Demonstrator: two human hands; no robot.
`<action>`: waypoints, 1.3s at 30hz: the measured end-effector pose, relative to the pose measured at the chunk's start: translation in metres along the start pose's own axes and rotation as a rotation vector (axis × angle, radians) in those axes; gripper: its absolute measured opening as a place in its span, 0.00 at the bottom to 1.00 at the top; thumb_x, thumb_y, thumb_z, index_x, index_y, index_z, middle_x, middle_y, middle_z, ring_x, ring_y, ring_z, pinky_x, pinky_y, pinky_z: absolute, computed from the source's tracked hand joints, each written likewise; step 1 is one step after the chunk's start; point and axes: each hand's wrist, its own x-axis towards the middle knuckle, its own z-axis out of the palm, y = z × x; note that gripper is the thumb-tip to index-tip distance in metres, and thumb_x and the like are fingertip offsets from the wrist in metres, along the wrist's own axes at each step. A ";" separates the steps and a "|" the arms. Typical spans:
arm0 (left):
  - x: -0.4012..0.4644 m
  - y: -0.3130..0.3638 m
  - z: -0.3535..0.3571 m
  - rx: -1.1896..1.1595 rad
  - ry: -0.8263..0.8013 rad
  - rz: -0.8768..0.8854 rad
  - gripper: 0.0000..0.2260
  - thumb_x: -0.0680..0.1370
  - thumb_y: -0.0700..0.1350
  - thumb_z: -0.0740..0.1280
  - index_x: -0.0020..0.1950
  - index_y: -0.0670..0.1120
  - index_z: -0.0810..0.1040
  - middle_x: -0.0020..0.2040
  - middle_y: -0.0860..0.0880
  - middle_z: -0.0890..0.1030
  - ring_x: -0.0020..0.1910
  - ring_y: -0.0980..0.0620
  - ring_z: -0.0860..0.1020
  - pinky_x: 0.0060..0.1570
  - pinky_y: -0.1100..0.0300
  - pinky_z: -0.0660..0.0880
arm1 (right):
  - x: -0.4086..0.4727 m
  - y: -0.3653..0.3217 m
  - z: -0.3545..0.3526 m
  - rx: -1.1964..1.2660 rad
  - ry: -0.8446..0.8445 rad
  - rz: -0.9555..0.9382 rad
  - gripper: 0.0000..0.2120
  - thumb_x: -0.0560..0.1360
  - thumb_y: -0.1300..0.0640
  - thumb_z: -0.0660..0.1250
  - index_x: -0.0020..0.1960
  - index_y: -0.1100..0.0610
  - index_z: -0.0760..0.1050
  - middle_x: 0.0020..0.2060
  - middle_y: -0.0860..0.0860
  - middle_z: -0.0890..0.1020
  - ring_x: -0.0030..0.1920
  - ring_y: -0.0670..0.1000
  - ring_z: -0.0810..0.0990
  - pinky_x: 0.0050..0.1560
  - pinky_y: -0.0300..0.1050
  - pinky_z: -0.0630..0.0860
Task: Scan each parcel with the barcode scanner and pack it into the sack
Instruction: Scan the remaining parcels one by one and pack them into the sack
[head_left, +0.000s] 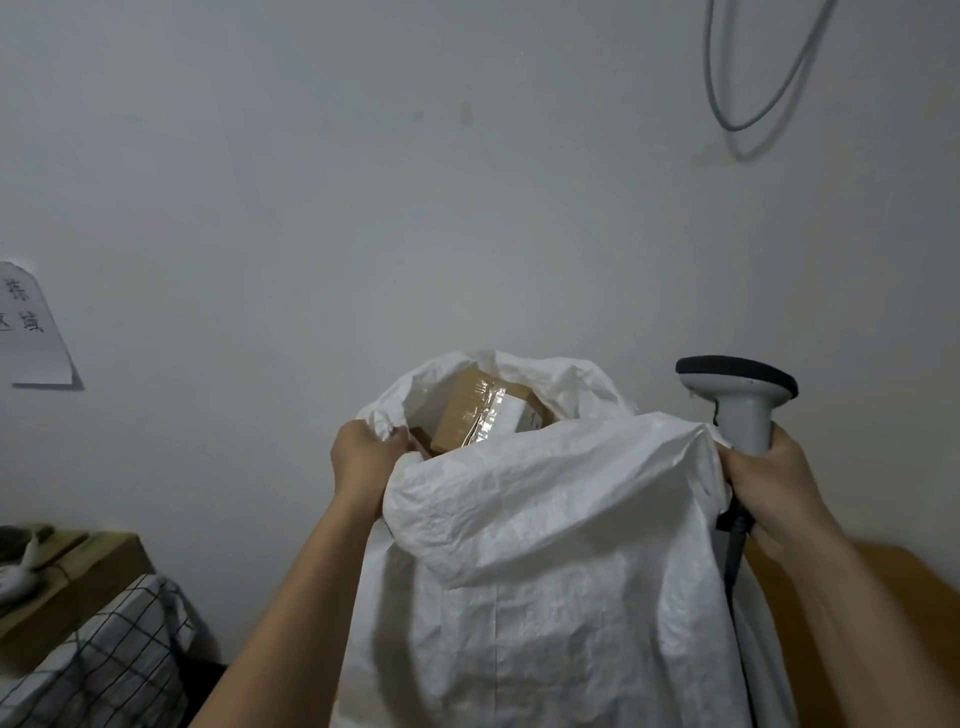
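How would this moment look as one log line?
left hand: holds sack rim | right hand: scanner plus rim | parcel: inside sack

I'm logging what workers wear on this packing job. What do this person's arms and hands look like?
Both forearms are bare as far as the frame shows: no sleeves in view. The left hand and right hand wear no gloves, and no rings, watch or wristband show.

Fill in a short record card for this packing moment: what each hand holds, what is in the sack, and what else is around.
left hand: grips the sack rim
right hand: holds the barcode scanner and the other side of the rim
sack contents: taped cardboard parcel showing in the opening
surroundings: paper sign on wall, checked cloth lower left
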 end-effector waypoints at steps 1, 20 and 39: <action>-0.002 0.002 -0.001 0.045 0.066 0.033 0.16 0.79 0.40 0.66 0.32 0.41 0.68 0.30 0.46 0.72 0.32 0.47 0.71 0.31 0.59 0.65 | 0.000 -0.001 0.001 0.008 0.017 -0.021 0.15 0.71 0.58 0.76 0.54 0.60 0.75 0.43 0.58 0.81 0.39 0.53 0.80 0.35 0.44 0.75; -0.002 0.007 -0.044 -0.094 -0.374 -0.373 0.13 0.80 0.45 0.66 0.63 0.44 0.74 0.70 0.39 0.70 0.43 0.51 0.75 0.32 0.61 0.73 | -0.011 -0.026 0.023 -0.121 0.118 -0.598 0.34 0.67 0.55 0.79 0.68 0.56 0.67 0.56 0.53 0.79 0.51 0.49 0.78 0.51 0.40 0.74; -0.019 0.030 -0.019 -0.420 -0.027 0.478 0.10 0.76 0.40 0.72 0.43 0.44 0.71 0.38 0.50 0.76 0.36 0.58 0.76 0.37 0.68 0.73 | -0.002 -0.016 0.005 -0.140 -0.165 -0.251 0.20 0.68 0.54 0.75 0.55 0.42 0.71 0.46 0.46 0.80 0.44 0.46 0.81 0.38 0.41 0.73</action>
